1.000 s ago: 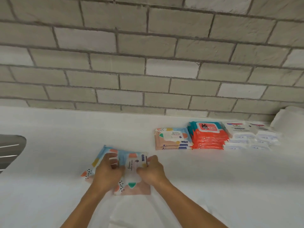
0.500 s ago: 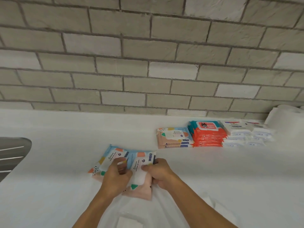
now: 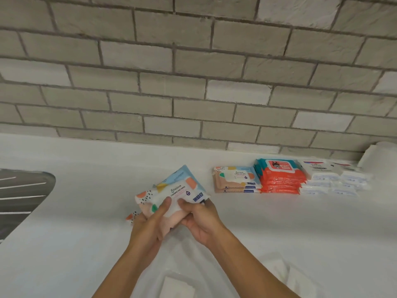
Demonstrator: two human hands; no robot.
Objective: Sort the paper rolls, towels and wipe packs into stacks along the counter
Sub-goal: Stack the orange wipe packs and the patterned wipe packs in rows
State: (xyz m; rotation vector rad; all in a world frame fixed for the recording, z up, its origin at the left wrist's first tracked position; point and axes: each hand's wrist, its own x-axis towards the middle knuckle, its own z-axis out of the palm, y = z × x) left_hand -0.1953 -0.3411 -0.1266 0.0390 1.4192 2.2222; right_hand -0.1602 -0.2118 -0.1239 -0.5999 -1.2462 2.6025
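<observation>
L hand, R hand: Stalove pks

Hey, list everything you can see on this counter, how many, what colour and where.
Held wipe packs: seemingly two, pastel patterned, in both hands, mid-counter.
Pastel pack stack: one, same pattern, near the wall, right of centre.
Orange pack stack: one, orange and teal, beside the pastel stack.
White packs: several, white, further right.
Paper roll: one, white, far right edge.
Metal drainer: one, grey, left edge.
Plastic bag: one, translucent, bottom of view.
Counter: one, white, under everything.
Brick wall: one, grey, behind counter.
Left hand, right hand: two, gripping the held packs.
</observation>
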